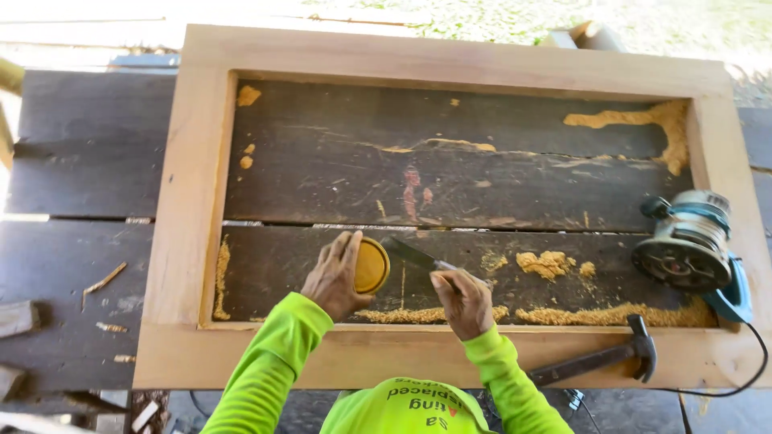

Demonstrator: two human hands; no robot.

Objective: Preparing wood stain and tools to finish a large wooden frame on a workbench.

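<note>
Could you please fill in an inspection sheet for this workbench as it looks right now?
Surface: dark plank bench, scratched, sawdust in piles.
Job's things: wooden frame flat on bench; yellow round tin; putty knife.
Clutter: router and hammer on frame; wood scraps.
Hands: left hand grips tin; right hand holds knife.
Cables: black cord from router.
Surroundings: sunlit ground beyond.
</note>
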